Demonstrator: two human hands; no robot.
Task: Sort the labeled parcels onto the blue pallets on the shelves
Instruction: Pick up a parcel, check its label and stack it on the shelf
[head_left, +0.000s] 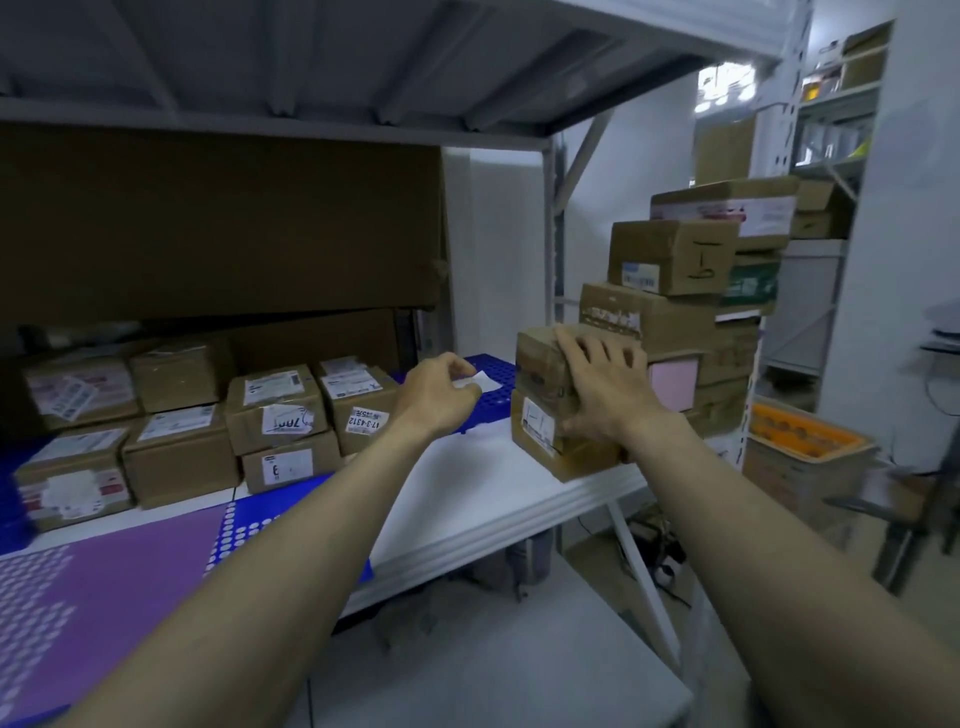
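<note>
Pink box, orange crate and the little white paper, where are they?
pink box (672, 383), head view, its pink front face.
orange crate (810, 431), head view, its top grid.
white paper (480, 381), head view, the corner past the left hand's fingers.

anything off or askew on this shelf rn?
Yes. The small parcel under the right hand sits at the shelf's front right corner, on bare white board rather than the blue pallet, rotated and apparently overhanging the edge. The left hand pinches a loose white slip.
</note>
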